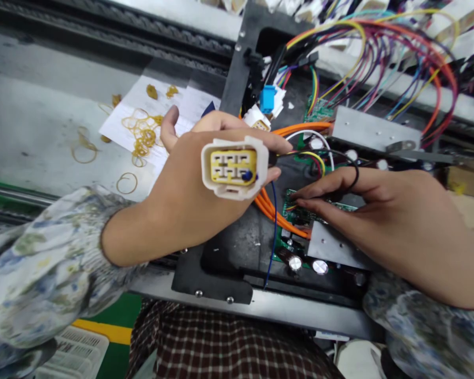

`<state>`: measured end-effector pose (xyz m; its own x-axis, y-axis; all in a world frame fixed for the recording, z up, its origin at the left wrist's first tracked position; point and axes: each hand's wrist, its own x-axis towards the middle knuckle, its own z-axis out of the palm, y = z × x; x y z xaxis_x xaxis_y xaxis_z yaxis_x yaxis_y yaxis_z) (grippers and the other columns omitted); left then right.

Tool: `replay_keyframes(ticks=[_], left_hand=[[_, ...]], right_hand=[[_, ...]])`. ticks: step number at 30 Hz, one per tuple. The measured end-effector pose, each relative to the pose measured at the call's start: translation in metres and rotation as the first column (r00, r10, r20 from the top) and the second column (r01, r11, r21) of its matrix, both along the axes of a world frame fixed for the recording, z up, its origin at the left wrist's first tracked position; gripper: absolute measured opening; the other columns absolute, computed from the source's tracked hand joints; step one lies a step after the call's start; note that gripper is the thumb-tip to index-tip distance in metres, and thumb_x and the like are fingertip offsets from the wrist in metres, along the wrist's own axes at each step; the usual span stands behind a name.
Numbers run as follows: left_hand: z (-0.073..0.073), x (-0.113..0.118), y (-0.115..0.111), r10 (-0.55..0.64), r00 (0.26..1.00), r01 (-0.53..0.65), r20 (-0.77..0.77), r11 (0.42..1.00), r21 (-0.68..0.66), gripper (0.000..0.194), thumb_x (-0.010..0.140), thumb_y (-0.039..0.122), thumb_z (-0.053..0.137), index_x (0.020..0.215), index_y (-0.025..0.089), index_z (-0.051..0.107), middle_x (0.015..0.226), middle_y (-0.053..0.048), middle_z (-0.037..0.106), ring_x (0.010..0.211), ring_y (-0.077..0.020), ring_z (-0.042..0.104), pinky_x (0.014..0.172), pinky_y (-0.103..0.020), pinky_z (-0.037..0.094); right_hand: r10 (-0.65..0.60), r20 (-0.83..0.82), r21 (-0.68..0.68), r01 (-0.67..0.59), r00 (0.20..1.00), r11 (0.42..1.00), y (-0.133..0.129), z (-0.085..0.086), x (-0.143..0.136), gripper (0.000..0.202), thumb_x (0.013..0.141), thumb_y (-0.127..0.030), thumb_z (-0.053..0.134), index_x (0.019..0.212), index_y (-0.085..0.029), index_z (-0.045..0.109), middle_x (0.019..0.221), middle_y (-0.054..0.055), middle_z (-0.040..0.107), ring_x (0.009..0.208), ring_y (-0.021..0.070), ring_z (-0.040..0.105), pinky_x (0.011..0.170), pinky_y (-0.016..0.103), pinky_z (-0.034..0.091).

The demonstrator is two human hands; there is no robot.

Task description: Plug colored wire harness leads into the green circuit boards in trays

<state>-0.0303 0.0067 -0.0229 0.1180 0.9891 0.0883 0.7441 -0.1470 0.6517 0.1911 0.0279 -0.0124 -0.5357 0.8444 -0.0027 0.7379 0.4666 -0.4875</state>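
My left hand (205, 158) is closed, its fingers around a bundle of thin wires (305, 153) in black, white, yellow and red. Over the back of that hand sits a white connector housing (235, 168) with a yellow multi-hole face; something dark blue shows in one hole. My right hand (386, 216) pinches at the green circuit board (286, 202); what lies between its fingertips is too small to make out. A black wire loops across its index finger. Thick orange wires (266, 208) run beneath my left hand, and a thin blue wire (275, 237) hangs down beside them.
A black fixture plate (237, 258) carries the boards, metal heat sinks (374, 131) and capacitors. Coloured wires (410, 50) arch over the far right. White and blue connectors (267, 99) lie at the back. Rubber bands (144, 138) rest on paper (122, 118) at left.
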Motion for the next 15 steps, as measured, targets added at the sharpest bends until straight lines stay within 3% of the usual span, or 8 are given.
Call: replay_keyframes(ticks=[7, 15], left_hand=[[0.0004, 0.0001, 0.0002, 0.004, 1.000, -0.004, 0.011, 1.000, -0.008, 0.018, 0.083, 0.035, 0.068, 0.100, 0.032, 0.071, 0.108, 0.000, 0.069, 0.109, -0.0247, 0.060, 0.117, -0.066, 0.008], [0.0015, 0.0020, 0.0009, 0.002, 1.000, -0.002, 0.020, 1.000, -0.002, 0.014, 0.083, 0.030, 0.069, 0.097, 0.030, 0.071, 0.107, 0.000, 0.070, 0.108, -0.0247, 0.060, 0.117, -0.067, 0.012]], right_hand=[[0.102, -0.004, -0.073, -0.102, 0.995, 0.992, -0.0004, 0.0043, -0.0001, 0.006, 0.082, -0.025, 0.063, 0.078, -0.025, 0.068, 0.072, -0.008, 0.072, 0.059, 0.0108, 0.066, 0.055, 0.022, 0.046], [0.148, 0.043, -0.024, -0.147, 0.988, 0.989, 0.0028, 0.0029, -0.0056, 0.006, 0.082, -0.024, 0.062, 0.079, -0.022, 0.067, 0.070, -0.007, 0.071, 0.056, 0.0115, 0.064, 0.053, 0.024, 0.046]])
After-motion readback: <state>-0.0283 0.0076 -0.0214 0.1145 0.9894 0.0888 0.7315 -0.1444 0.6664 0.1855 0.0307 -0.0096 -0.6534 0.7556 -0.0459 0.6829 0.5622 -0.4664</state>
